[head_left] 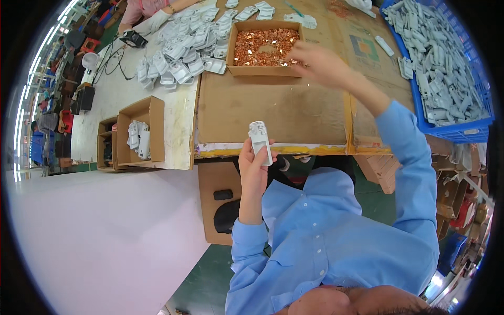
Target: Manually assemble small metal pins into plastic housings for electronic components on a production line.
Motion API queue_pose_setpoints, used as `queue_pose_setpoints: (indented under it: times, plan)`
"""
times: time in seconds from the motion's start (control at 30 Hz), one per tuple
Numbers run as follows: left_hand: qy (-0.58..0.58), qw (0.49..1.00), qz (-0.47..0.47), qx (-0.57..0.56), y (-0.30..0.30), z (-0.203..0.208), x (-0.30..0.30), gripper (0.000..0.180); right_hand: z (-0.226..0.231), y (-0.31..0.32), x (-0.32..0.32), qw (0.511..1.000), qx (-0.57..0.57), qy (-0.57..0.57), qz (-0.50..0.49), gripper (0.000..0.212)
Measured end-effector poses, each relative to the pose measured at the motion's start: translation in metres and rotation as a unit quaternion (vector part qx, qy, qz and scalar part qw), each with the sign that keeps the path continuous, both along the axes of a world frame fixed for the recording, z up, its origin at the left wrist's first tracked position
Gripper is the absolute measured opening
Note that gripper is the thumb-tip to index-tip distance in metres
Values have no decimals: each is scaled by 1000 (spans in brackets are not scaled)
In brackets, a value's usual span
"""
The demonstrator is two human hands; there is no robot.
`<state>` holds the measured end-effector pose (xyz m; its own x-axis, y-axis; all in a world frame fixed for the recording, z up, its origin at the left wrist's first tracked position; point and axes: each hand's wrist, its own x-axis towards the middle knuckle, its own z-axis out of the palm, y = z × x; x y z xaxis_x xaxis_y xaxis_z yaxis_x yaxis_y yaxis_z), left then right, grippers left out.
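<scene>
Near the table's front edge, my left hand (pixel 252 164) is closed around a white plastic housing (pixel 260 142), long and narrow, with a recess on its face and the thumb along its side. My right hand (pixel 320 64) reaches over the right side of a shallow cardboard box (pixel 265 71). Inside that box lie many small copper-coloured metal pieces (pixel 252 44). The right fingers are bent close together at the box's right rim; whether anything is between them cannot be made out.
A heap of white plastic housings (pixel 184 50) covers the table to the left of the box. A blue crate (pixel 420 100) full of similar parts stands at the right. At the left front is an open cardboard carton (pixel 157 126). Across the table, a co-worker's gloved hand (pixel 152 23) shows.
</scene>
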<state>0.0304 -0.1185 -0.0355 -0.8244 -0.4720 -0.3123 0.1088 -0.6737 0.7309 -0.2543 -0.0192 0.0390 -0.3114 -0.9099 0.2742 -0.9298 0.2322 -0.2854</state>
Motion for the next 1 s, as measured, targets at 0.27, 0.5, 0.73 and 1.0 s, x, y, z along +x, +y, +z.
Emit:
queue_pose_setpoints:
  times: [0.27,0.5,0.73,1.0]
  plan:
    - [20,999,-14,-24,-6,-7,19,49,-53,-84,-75,963,176,201,-20,11]
    - [-6,999,4,-35,-13,-19,34,49,-59,-105,-87,941,246,232,3,13]
    - [-25,999,-26,-38,-7,-24,36,47,-66,-114,-90,937,242,252,-6,13]
    - [-28,998,-30,-57,-1,-24,35,46,-53,-105,-86,961,228,148,-42,15]
